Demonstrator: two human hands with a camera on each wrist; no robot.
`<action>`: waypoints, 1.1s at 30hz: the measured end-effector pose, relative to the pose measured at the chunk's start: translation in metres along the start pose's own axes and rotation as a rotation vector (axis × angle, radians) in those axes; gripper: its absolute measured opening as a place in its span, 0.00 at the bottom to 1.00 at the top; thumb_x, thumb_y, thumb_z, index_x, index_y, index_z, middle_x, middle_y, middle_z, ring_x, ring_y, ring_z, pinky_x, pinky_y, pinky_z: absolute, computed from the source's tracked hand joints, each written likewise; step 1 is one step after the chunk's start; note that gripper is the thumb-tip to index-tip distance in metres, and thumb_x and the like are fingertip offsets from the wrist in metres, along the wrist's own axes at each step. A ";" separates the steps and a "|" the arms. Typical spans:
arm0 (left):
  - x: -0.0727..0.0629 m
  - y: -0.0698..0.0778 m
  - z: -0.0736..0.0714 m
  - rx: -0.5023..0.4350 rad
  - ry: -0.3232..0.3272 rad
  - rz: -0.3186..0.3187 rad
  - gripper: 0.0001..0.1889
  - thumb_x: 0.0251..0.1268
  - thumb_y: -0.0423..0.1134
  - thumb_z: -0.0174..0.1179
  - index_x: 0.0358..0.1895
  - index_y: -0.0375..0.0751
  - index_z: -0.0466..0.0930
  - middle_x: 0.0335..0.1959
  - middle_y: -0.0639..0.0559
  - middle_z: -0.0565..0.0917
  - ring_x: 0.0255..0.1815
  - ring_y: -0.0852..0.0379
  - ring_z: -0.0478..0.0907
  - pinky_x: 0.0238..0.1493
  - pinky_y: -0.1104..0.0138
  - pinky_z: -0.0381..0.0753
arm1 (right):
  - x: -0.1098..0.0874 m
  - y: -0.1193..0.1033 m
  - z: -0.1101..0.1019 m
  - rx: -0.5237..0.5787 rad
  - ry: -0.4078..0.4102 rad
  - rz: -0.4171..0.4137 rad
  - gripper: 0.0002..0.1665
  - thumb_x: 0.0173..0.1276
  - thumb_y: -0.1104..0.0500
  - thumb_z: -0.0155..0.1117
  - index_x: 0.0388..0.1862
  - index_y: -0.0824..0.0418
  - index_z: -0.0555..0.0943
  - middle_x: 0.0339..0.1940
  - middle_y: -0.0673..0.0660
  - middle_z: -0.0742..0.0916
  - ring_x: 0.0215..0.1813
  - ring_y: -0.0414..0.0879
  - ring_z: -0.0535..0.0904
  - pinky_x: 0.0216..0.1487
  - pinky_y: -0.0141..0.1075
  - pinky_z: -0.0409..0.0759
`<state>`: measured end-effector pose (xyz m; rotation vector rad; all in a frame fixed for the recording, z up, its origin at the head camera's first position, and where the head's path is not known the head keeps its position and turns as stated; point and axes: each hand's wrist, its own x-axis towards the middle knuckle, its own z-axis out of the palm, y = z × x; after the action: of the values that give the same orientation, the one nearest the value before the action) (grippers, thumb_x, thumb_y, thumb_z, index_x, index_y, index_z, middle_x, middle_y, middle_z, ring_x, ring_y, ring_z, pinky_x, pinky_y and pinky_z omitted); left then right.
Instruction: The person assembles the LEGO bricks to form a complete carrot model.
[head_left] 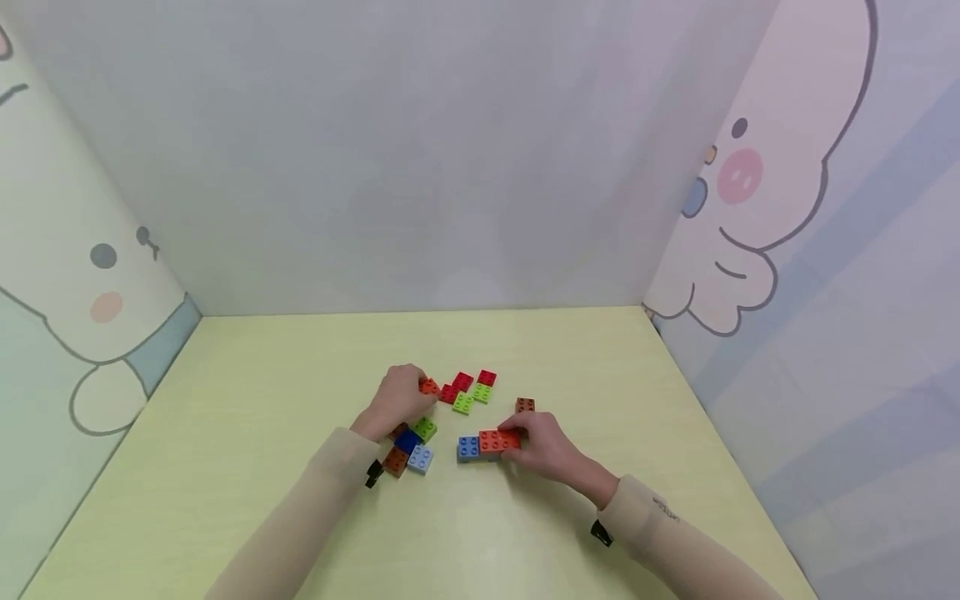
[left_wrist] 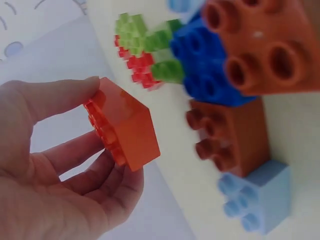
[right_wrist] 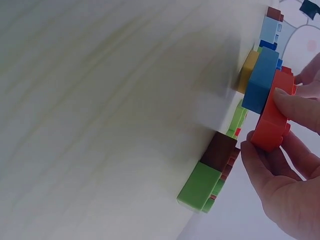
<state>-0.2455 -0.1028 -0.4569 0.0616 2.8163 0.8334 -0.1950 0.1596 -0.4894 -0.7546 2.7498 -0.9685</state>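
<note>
My left hand point(head_left: 397, 396) pinches an orange toy building brick point(left_wrist: 122, 125) between thumb and fingers, its studs turned toward the palm in the left wrist view. My right hand point(head_left: 551, 450) grips a long red brick point(head_left: 498, 442) by its right end. That red brick sits on a blue brick point(right_wrist: 261, 80) and juts past it on one side. Under the blue brick a yellow brick point(right_wrist: 247, 72) shows in the right wrist view; from the head it is hidden.
Near my left wrist lie brown point(head_left: 396, 461), dark blue point(head_left: 407, 441), light blue point(head_left: 421, 458) and green bricks point(head_left: 425, 429). Farther back are several flat red point(head_left: 462, 382) and lime pieces point(head_left: 482, 392). Behind my right hand stands a brown brick point(head_left: 525, 405), beside a green one point(right_wrist: 199, 186).
</note>
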 end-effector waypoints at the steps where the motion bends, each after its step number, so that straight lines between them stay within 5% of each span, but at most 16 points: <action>1: -0.001 0.002 -0.002 0.005 0.009 0.012 0.19 0.59 0.41 0.65 0.49 0.32 0.80 0.37 0.46 0.78 0.31 0.52 0.73 0.30 0.65 0.75 | 0.000 0.000 0.000 0.001 -0.002 0.001 0.18 0.55 0.62 0.75 0.46 0.59 0.85 0.42 0.47 0.85 0.44 0.40 0.77 0.48 0.38 0.76; 10: -0.021 0.022 -0.008 0.020 0.024 0.126 0.20 0.57 0.40 0.68 0.51 0.33 0.81 0.44 0.45 0.80 0.38 0.51 0.71 0.44 0.59 0.76 | 0.001 -0.001 -0.002 -0.008 -0.011 0.002 0.18 0.55 0.61 0.74 0.46 0.59 0.85 0.42 0.47 0.85 0.43 0.39 0.77 0.47 0.37 0.76; 18: -0.036 0.028 -0.002 0.031 -0.001 0.189 0.21 0.53 0.35 0.67 0.51 0.32 0.81 0.38 0.48 0.74 0.37 0.52 0.67 0.36 0.62 0.69 | 0.001 -0.002 -0.002 -0.008 -0.014 -0.003 0.18 0.55 0.61 0.74 0.46 0.60 0.85 0.42 0.48 0.85 0.43 0.39 0.77 0.47 0.37 0.76; 33: -0.042 0.031 0.019 0.023 -0.120 0.312 0.20 0.48 0.32 0.67 0.49 0.35 0.82 0.44 0.47 0.78 0.40 0.53 0.69 0.42 0.60 0.72 | 0.003 0.000 -0.001 -0.017 -0.007 -0.013 0.18 0.55 0.61 0.74 0.46 0.60 0.85 0.41 0.48 0.85 0.43 0.39 0.78 0.47 0.37 0.77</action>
<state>-0.2008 -0.0706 -0.4482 0.5474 2.7408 0.8267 -0.1975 0.1587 -0.4888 -0.7781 2.7543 -0.9443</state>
